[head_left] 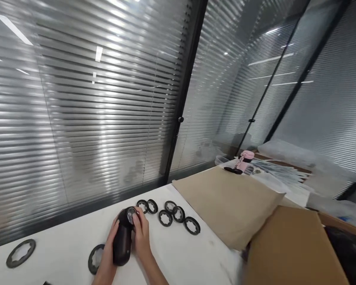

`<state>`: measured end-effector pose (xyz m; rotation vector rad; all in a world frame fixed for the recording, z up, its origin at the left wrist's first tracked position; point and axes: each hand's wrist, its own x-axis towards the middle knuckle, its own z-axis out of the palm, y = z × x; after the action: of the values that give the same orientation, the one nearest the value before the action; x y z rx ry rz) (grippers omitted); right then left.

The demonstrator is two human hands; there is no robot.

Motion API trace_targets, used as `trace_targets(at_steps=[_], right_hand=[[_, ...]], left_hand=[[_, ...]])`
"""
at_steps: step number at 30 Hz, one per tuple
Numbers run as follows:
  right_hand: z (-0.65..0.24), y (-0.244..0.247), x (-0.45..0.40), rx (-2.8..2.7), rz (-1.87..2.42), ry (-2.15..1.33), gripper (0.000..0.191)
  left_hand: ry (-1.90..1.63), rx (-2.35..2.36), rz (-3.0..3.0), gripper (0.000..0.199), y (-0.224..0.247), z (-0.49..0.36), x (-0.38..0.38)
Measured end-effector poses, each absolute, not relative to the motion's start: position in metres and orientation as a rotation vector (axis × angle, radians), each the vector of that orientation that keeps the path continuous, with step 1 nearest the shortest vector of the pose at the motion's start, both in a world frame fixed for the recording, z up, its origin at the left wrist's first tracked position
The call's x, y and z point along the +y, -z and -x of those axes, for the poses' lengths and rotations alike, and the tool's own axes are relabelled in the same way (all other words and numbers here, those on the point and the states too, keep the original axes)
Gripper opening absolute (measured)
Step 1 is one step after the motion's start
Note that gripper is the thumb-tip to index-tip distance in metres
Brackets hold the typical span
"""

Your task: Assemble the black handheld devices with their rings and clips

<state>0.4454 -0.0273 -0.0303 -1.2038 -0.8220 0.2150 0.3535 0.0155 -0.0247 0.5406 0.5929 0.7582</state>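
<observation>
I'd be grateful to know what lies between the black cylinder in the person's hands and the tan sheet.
The head view shows six black notched rings on the white table between the black cylinder and the tan sheet.

My left hand (109, 253) and right hand (141, 236) were low in view, close together, palms facing each other, fingers curled inward. Right forearm (158, 274) slanted toward the lower edge; left wrist (102, 278) was cut off there.

White table (62, 241), far edge running along a glass partition (77, 103) with horizontal blinds. Black frame post (187, 75) directly behind table. Ceiling lights (99, 53) reflected in glass, bright banding across slats.
</observation>
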Motion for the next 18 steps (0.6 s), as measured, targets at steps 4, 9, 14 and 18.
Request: trace_targets(at_steps=[4,9,14,18], right_hand=[[-0.449,0.034,-0.030,-0.833,1.229,-0.206,0.043],[-0.449,0.044,-0.033,-0.816,1.282,-0.225,0.051],[-0.446,0.043,-0.035,-0.683,1.349,-0.168,0.051],[-0.445,0.040,-0.037,-0.612,1.335,-0.157,0.054]], left_hand=[[-0.792,0.599,-0.631,0.040,0.028,-0.361,0.015],[-0.839,0.652,-1.036,0.057,0.038,-0.356,0.014],[-0.753,0.657,-1.301,0.056,0.040,-0.347,0.009],[-0.791,0.669,-1.240,0.059,0.031,-0.349,0.000]])
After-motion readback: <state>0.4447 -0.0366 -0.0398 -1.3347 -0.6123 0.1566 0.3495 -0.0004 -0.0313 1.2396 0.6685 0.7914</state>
